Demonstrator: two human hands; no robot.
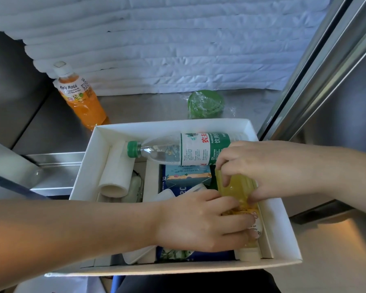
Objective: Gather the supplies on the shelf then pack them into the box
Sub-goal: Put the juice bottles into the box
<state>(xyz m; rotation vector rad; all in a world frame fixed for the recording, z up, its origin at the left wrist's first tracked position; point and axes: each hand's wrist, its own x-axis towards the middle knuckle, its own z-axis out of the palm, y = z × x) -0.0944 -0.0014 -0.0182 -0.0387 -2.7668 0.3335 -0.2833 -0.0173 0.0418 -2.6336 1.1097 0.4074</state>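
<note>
Yellow bottle (237,187): clear plastic, lying flat along the right wall of the white card box (282,227), long axis near-far, pale cap toward the wearer. Left hand (199,220) palm down, grip curled round the cap half. Right hand (247,166) reaches in from the right, grip clamped on the base half. Water bottle (184,149) lies crosswise at the far end, green cap left. Orange bottle (82,100) stands on the steel shelf (135,106).

We see a white box (89,161) on the grey steel shelf (146,106). The clear water bottle (188,149) has a green cap and a green-white label with red characters, and the small bottle (235,185) is pale yellow. The drink bottle (82,100) is orange with a white cap.
</note>
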